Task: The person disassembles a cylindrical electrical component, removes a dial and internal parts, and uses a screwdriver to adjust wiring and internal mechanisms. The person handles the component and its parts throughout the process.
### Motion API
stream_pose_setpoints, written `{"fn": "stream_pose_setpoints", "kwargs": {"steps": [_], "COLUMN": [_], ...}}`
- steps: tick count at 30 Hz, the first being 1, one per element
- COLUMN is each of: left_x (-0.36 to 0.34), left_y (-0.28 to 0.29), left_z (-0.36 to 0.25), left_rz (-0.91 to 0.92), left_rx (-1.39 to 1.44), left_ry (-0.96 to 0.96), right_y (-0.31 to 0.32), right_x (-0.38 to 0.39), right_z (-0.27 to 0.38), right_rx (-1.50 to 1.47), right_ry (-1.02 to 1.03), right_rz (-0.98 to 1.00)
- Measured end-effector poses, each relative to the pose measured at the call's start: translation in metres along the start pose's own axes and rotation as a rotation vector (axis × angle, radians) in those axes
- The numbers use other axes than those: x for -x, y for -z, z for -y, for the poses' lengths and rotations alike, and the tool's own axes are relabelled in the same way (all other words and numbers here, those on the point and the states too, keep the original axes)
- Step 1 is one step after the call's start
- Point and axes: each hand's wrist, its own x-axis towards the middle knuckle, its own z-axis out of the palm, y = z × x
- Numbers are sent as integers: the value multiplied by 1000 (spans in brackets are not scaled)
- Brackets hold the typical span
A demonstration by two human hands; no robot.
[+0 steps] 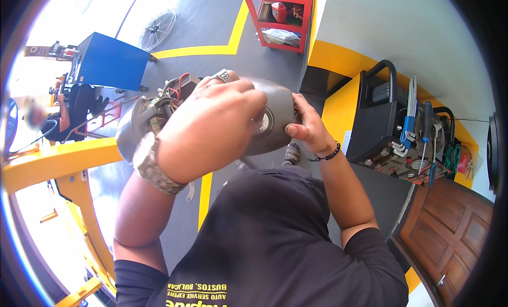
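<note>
A grey steering wheel centre pad point(275, 114) with a round emblem is held up in front of me. My left hand point(211, 127), with a ring and a metal wristwatch, covers the pad's left side and grips it. My right hand point(307, 130), wearing a dark bead bracelet, pinches the pad's right edge with thumb on the face. Behind the left hand shows the exposed wheel hub point(164, 103) with wires and metal parts.
A black tool cart point(402, 138) with hex keys and screwdrivers stands at right beside a yellow wall. A red shelf point(280, 16) is at top centre, a blue cabinet point(108, 61) at upper left. A yellow lift arm point(53, 161) lies left. A person sits at far left.
</note>
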Motion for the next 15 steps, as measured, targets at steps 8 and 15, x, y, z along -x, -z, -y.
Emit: {"fn": "stream_pose_setpoints", "kwargs": {"steps": [8, 15], "left_x": [58, 119], "left_y": [20, -11], "left_z": [18, 29], "left_rz": [-477, -740], "left_rx": [529, 860], "left_ry": [225, 275], "right_y": [-2, -34], "right_x": [-7, -28], "right_z": [-26, -87], "right_rx": [-180, -687], "right_ry": [2, -68], "right_rz": [96, -3]}}
